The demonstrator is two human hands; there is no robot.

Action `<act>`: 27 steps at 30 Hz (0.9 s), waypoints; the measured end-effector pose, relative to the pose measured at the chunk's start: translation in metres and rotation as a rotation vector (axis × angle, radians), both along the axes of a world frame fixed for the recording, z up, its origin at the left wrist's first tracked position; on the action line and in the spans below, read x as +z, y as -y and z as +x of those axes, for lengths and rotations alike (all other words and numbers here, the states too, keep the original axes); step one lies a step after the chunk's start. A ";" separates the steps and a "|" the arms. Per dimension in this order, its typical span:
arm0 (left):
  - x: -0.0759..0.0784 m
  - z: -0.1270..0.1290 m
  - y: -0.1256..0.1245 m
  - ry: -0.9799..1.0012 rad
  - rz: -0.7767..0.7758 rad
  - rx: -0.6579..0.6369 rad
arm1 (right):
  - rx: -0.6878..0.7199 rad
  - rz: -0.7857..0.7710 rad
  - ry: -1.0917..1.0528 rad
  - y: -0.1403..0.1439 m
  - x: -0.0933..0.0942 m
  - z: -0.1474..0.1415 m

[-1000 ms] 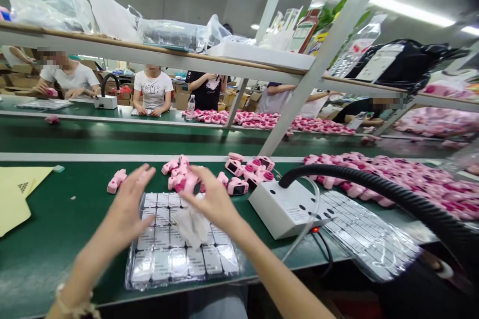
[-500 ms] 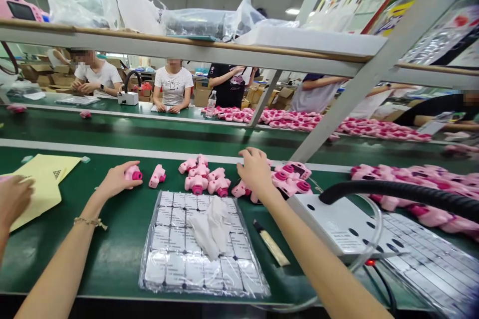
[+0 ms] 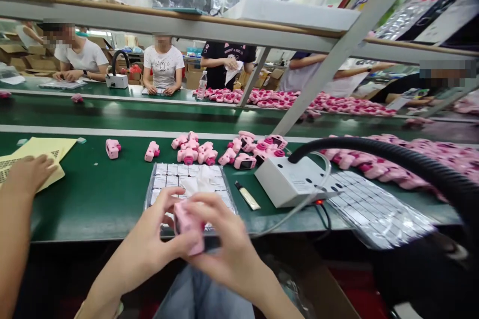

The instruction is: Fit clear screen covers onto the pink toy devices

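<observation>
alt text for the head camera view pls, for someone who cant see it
A person's left hand and right hand together hold a small pink toy camera near the edge of a green workbench. Behind it lie a tray of small packets and more pink cameras.

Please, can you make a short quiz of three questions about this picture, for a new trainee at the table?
1. True or false: both of the person's hands hold one pink toy camera in front of the table edge.
2. What lies on the tray of small packs?
A. a white cloth
B. a water bottle
C. a yellow sheet
3. Fill in: the black hose comes out from the white ____.

Key:
1. True. The left hand and the right hand both close on it.
2. A.
3. box.
</observation>
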State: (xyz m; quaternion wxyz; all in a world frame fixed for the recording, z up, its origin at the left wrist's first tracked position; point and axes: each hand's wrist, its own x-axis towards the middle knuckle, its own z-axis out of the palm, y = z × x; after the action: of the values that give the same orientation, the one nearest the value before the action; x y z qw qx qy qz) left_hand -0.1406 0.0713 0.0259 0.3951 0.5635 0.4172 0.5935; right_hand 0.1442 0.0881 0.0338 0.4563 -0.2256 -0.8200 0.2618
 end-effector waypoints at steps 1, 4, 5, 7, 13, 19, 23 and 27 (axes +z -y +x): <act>-0.005 0.030 0.017 0.000 -0.041 -0.054 | -0.021 -0.132 -0.130 0.009 -0.003 0.009; -0.018 0.092 0.056 0.112 -0.204 -0.293 | -0.033 -0.405 -0.432 0.037 -0.013 0.024; -0.022 0.101 0.064 0.169 -0.218 -0.301 | -0.024 -0.441 -0.470 0.046 -0.015 0.026; -0.027 0.110 0.074 0.274 -0.195 -0.232 | -0.042 -0.443 -0.447 0.064 -0.017 0.027; -0.034 0.118 0.099 0.313 -0.175 -0.029 | -0.348 -0.135 -0.072 0.107 -0.012 0.030; -0.043 0.113 0.119 0.215 -0.223 -0.138 | -0.219 -0.265 0.119 0.129 -0.012 0.035; -0.062 0.099 0.127 0.116 -0.326 -0.268 | -0.105 -0.293 0.427 0.138 -0.023 0.037; -0.085 0.094 0.146 0.087 -0.486 -0.396 | 0.019 -0.269 0.612 0.156 -0.048 0.040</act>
State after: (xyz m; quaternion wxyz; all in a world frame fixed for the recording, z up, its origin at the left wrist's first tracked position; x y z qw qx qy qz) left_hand -0.0468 -0.0744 -0.0592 0.6437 0.4969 0.4115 0.4116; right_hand 0.1843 -0.0680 -0.0142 0.1524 -0.3443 -0.8792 0.2919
